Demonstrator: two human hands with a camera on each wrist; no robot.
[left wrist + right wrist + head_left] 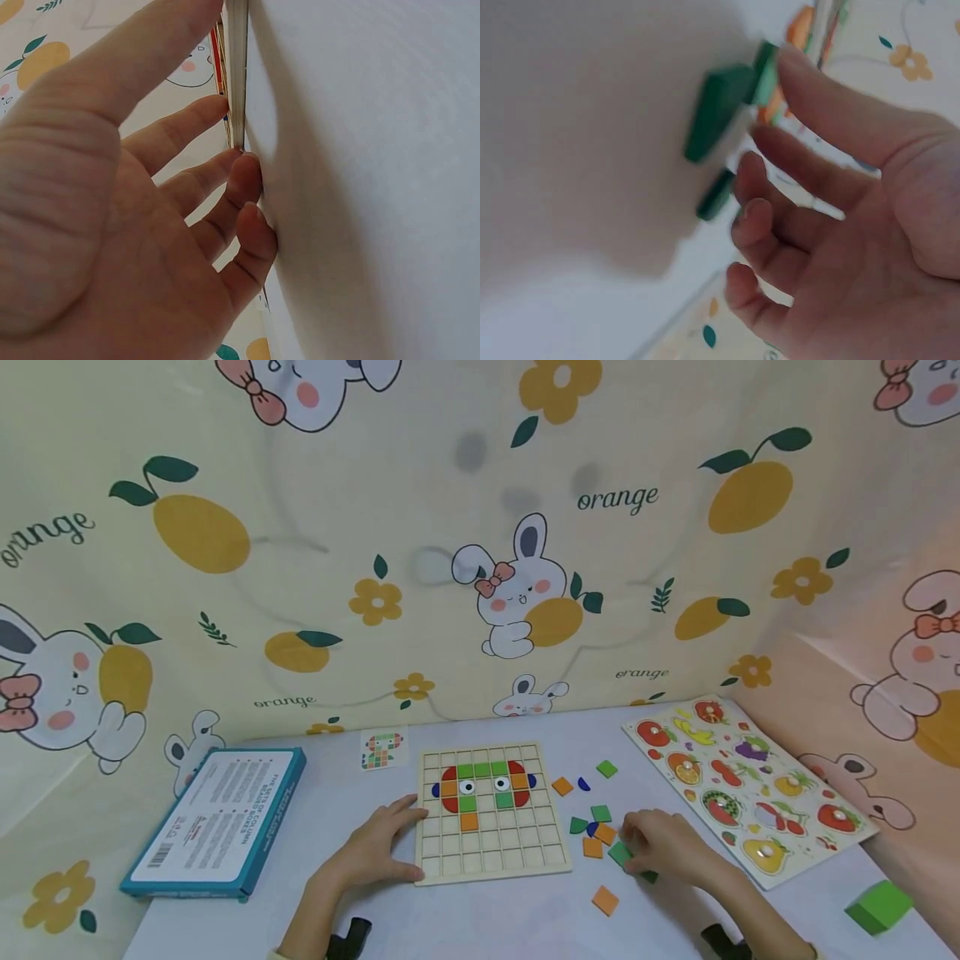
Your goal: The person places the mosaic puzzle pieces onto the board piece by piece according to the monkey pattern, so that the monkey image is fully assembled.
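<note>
A pale gridded board (525,852) lies on the table, bearing red, green, orange and blue pieces and two eye tiles (467,787). At its left edge rests my left hand (371,847), thumb near the lower corner and fingers higher up; the left wrist view shows fingertips (217,109) against the edge. My right hand (667,847) is low over loose pieces right of the board, beside a green piece (619,853). In the right wrist view its thumb and forefinger stand apart, near several green pieces (716,112); I see none gripped.
Loose orange squares (605,900), green pieces (607,768) and blue half-rounds (583,783) lie right of the board. A blue-edged box (213,822) is at left, a pattern card (383,748) behind. At right are a fruit-picture board (750,810) and a green block (879,907).
</note>
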